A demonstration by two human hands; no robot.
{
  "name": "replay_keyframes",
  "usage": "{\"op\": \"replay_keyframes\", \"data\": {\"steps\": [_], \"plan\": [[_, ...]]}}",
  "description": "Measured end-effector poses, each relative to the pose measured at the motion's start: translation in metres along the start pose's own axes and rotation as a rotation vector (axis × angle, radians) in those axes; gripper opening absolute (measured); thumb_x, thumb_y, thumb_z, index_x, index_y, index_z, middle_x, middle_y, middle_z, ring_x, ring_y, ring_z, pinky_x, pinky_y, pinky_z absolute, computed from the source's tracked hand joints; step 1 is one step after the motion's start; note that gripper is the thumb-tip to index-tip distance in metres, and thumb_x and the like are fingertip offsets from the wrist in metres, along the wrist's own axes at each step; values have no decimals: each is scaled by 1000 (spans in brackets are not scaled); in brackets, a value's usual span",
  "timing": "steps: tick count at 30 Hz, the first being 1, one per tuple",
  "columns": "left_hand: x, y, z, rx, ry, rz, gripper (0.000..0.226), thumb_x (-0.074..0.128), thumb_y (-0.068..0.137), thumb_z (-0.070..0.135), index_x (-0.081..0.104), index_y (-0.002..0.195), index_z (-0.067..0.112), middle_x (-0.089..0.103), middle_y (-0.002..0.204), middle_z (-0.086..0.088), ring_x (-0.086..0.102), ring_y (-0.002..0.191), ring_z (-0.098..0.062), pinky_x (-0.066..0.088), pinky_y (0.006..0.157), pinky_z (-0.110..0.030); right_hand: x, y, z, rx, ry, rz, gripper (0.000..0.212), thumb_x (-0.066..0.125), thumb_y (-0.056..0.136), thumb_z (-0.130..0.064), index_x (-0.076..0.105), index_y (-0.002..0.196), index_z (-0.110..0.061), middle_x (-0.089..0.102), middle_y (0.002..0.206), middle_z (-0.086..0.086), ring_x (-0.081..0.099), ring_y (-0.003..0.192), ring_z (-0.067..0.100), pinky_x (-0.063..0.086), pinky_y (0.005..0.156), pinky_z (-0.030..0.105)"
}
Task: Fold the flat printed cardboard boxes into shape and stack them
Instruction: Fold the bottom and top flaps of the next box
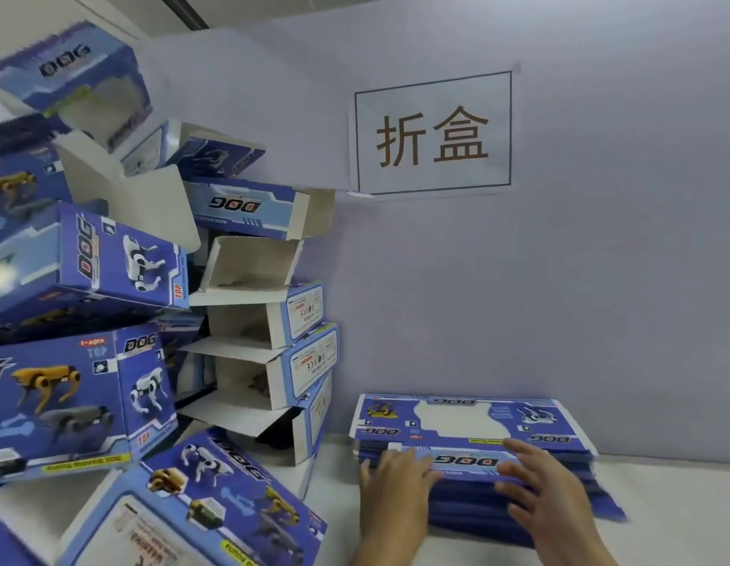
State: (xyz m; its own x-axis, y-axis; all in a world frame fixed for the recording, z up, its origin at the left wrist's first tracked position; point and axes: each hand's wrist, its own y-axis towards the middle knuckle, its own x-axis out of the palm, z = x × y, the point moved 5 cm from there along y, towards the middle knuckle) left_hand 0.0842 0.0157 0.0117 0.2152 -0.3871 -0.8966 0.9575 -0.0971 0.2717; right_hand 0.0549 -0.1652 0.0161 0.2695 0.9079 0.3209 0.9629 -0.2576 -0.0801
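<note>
A pile of flat blue printed boxes with robot dog pictures lies on the white table against the wall, right of centre. My left hand rests on the near left edge of the pile, fingers spread and fairly straight. My right hand lies on the near right part of the top sheet, fingers straight. Neither hand visibly grips a sheet. Folded boxes stand stacked high on the left, several with open flaps.
A tall, leaning heap of folded blue boxes fills the left side, one lying tilted in the near foreground. A paper sign hangs on the pale wall. White table surface shows to the right of the flat pile.
</note>
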Motion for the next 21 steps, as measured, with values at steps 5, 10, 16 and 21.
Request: {"op": "replay_keyframes", "data": {"steps": [5, 10, 16, 21], "plan": [[-14, -12, -1, 49, 32, 151, 33, 46, 102, 45, 60, 130, 33, 63, 129, 9, 44, 123, -16, 31, 101, -37, 2, -4, 2, -75, -80, -6, 21, 53, 101, -16, 73, 97, -15, 71, 69, 14, 61, 58, 26, 45, 45, 28], [-37, -27, 0, 99, 18, 432, 20, 49, 103, 37, 63, 117, 35, 71, 107, 13, 54, 101, -14, 36, 90, -35, -1, -6, -3, -247, -177, 56, 25, 49, 97, -1, 71, 86, 3, 61, 53, 13, 55, 43, 24, 40, 41, 26], [-54, -38, 22, 355, 104, 720, 15, 85, 75, 29, 71, 68, 28, 61, 55, 12, 56, 53, -13, 49, 54, -22, 29, -7, -1, -97, -136, -153, 42, 52, 100, -42, 73, 94, -6, 75, 77, 14, 73, 65, 30, 56, 57, 34], [-39, -38, 48, 554, 23, 510, 24, 65, 92, 39, 72, 79, 20, 71, 78, 6, 60, 76, -12, 52, 67, -24, 39, -4, 1, -66, -31, -40, 22, 57, 101, -20, 51, 95, 0, 63, 76, 20, 65, 66, 31, 57, 61, 43]]}}
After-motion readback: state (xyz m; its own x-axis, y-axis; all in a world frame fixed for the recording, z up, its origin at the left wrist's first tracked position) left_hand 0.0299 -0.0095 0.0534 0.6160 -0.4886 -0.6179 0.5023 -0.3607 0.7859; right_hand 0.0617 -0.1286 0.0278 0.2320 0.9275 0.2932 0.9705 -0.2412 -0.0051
